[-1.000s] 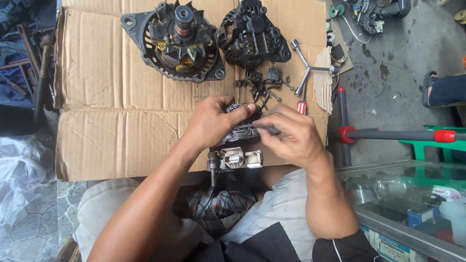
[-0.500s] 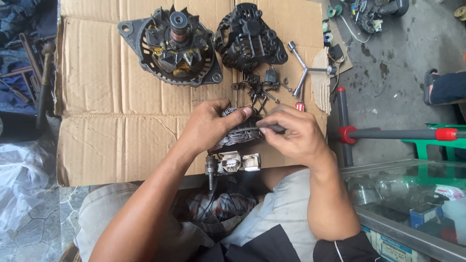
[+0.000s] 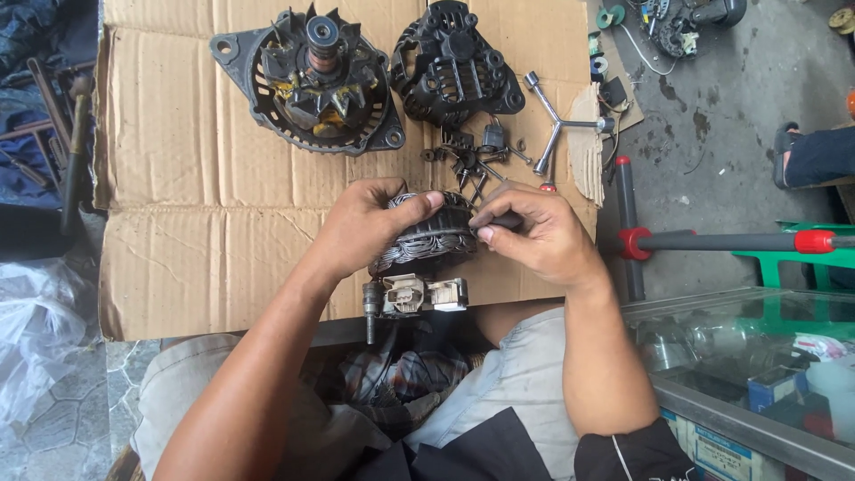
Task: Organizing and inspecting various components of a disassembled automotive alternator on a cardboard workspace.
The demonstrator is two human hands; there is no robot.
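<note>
Gripping a wound stator ring point(image 3: 426, 233) near the cardboard sheet's point(image 3: 191, 236) near edge, left hand point(image 3: 370, 223) curls over its rim; ring tilted, axis roughly upright. Right hand point(image 3: 539, 236) pinches a thin dark tool point(image 3: 506, 220) pointing left at it. Bare cardboard left; alternator housing point(image 3: 312, 80) and black cover point(image 3: 456, 64) beyond.

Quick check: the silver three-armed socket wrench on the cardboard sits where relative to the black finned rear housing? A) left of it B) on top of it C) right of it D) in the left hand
C: the silver three-armed socket wrench lies on the cardboard sheet, to the right of the black finned rear housing, touched by neither hand.
</note>
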